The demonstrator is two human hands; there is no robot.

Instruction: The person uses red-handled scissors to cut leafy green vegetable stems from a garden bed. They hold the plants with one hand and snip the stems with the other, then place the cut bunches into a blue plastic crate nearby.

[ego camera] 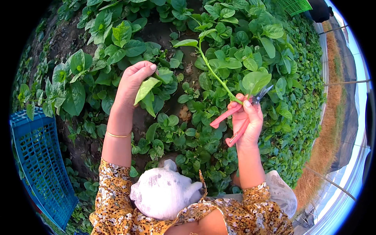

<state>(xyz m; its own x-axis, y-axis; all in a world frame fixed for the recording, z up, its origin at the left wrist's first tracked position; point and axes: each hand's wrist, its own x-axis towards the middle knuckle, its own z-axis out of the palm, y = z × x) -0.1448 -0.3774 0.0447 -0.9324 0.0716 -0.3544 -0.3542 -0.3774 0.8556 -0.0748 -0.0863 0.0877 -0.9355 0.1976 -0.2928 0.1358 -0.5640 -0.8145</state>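
Observation:
Several loose green leaves (149, 89) are pinched in my left hand (133, 80), thumb and fingers closed on them above the leafy bed. My right hand (249, 117) holds pruning shears (238, 131) with pink-red handles against the palm; their metal blades (262, 94) point up and right past the fingers. Between the right thumb and fingers is also the lower end of a thick green stem (216, 73). This stem slants up and left, with a few leaves toward its top and one large leaf (256, 82) close to the hand.
Leafy green plants (202, 141) grow all around, with dark soil (158, 32) between them. A blue plastic crate (41, 158) stands at the left. Whitish cloth (164, 191) covers a knee below my arms. A green crate (295, 6) and dry grass (330, 117) lie to the right.

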